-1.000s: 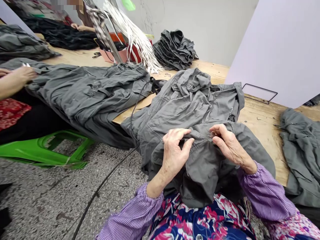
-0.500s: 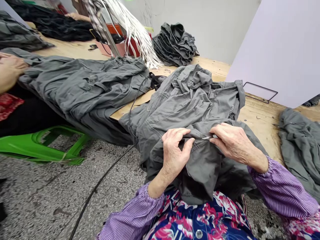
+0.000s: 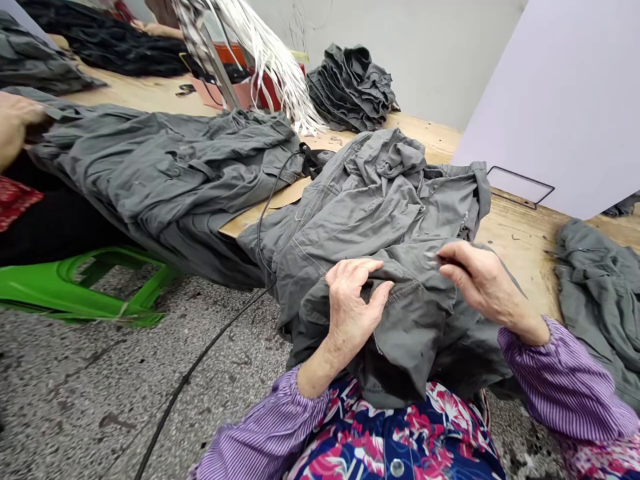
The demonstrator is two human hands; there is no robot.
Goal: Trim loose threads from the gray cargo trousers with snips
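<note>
A rumpled grey garment (image 3: 370, 213) with pale stitching lies over the table edge and hangs down toward my lap. My left hand (image 3: 353, 303) pinches a fold of it beside a seam, thumb and fingers bent round the cloth. To the right, my right hand (image 3: 480, 283) is closed on a small metal tool (image 3: 433, 256), whose tip sticks out to the left past the fingertips, blurred. The tool is just above the cloth; whether it touches cannot be made out.
Another grey garment (image 3: 165, 167) lies at the left, near a person's hand (image 3: 15, 127). A green stool (image 3: 75, 287), black cable (image 3: 200, 363), white strips (image 3: 273, 60), folded grey pile (image 3: 350, 87) and right-hand grey cloth (image 3: 597, 287) surround the work.
My right hand has moved right, away from my left hand, with the metal tool. My left hand has barely moved. The other person's hand at the left has shifted up and left.
</note>
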